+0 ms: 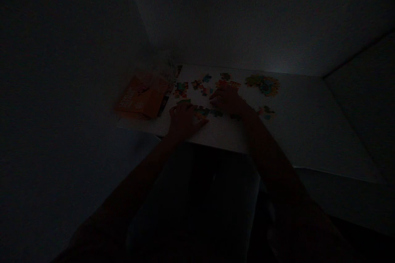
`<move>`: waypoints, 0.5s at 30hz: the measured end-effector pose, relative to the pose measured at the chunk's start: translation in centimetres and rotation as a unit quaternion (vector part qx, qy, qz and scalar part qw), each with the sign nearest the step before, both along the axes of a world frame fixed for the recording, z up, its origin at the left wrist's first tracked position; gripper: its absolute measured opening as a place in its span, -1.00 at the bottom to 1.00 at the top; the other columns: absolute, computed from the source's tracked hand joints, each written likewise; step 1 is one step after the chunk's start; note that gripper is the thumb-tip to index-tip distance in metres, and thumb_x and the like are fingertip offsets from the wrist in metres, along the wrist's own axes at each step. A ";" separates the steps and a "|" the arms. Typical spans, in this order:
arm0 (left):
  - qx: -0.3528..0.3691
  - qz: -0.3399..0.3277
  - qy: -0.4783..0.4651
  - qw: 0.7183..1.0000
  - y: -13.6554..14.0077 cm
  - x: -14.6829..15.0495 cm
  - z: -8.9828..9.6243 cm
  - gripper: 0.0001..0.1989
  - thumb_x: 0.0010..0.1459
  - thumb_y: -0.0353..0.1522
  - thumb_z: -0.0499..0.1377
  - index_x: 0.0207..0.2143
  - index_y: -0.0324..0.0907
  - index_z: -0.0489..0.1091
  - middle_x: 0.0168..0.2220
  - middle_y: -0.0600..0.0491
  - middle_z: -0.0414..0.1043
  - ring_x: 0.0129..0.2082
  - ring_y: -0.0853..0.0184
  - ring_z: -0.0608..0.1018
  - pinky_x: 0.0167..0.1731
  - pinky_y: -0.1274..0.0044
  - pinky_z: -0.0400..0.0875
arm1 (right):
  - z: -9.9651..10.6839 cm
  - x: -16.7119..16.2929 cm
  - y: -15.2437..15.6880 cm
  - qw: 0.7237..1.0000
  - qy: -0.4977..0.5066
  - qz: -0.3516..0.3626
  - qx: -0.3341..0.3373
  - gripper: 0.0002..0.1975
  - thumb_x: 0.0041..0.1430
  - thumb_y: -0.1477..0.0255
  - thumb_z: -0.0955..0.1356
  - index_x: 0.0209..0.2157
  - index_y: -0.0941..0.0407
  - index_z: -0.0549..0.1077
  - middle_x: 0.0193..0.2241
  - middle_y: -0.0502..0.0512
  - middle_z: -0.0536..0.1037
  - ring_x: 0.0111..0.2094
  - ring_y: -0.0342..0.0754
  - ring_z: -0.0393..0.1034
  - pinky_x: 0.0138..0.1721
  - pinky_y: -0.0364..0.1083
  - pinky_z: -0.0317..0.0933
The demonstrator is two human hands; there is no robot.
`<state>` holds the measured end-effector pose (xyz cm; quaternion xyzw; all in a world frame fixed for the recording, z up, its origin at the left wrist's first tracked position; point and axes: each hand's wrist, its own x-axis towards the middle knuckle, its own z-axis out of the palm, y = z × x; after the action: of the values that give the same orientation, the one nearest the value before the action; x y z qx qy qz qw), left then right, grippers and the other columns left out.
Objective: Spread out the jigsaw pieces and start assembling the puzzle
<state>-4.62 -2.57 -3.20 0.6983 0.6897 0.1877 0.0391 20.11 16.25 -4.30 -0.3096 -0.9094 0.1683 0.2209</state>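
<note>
The view is very dark. My left hand [182,119] rests on the white table with its fingers apart, touching the edge of a green puzzle piece [184,102] and close to some joined pieces [202,112]. My right hand [228,99] is over the middle of the puzzle pieces, thumb and forefinger drawn toward each other. Whatever lies between those fingers is too dark to make out. Just beyond that hand is an orange and red group of pieces [235,84]. Left of it lie a pinkish piece [206,91] and a blue piece [206,78].
An orange box [140,98] lies at the table's left, with a clear plastic bag [166,65] behind it. A heap of loose pieces [268,85] sits at the back right. Several more pieces [267,111] lie nearer. Walls stand behind the table [308,115].
</note>
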 end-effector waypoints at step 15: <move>-0.029 -0.065 -0.018 0.997 -1.3 -1.2 0.6 -0.57 0.70 -0.26 0.27 0.49 0.13 0.67 0.61 -0.05 0.52 0.65 -0.04 0.46 0.61 -0.05 0.30 | 1.0 1.2 1.0 0.995 0.027 -0.094 -0.024 -0.77 0.44 0.26 0.47 -0.06 -0.04 0.83 -0.11 0.23 0.86 0.01 0.35 0.71 0.33 0.36 0.49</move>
<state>-5.86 -3.85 -2.59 0.7364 0.6474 0.1775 0.0841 21.36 17.29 -3.33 -0.3946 -0.8654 0.1773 0.2528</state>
